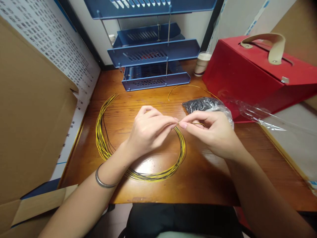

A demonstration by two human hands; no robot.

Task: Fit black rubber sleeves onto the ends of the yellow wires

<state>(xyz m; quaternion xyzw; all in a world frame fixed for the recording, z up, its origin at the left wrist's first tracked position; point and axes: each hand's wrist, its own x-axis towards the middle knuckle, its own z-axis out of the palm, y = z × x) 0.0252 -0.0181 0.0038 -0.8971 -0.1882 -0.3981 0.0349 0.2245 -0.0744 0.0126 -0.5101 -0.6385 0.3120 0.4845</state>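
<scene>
My left hand (148, 130) and my right hand (210, 130) meet above the middle of the wooden desk (148, 102), fingertips almost touching. Both pinch a thin yellow wire (198, 124) where its end sits between them; any small part on it is too tiny to make out. Under the hands lies a curved bundle of yellow and black wires (101, 138), sweeping from the left round to the front. Just behind my right hand sits a clear plastic bag of small black parts (203, 104). A single loose yellow wire (183, 86) arcs further back.
A blue stacked letter tray (153, 53) stands at the back, a paper cup (201, 64) beside it. A red box with a tan handle (260, 66) fills the right. Cardboard (29, 115) and a printed sheet (61, 46) wall the left. Crumpled clear plastic (272, 122) lies right.
</scene>
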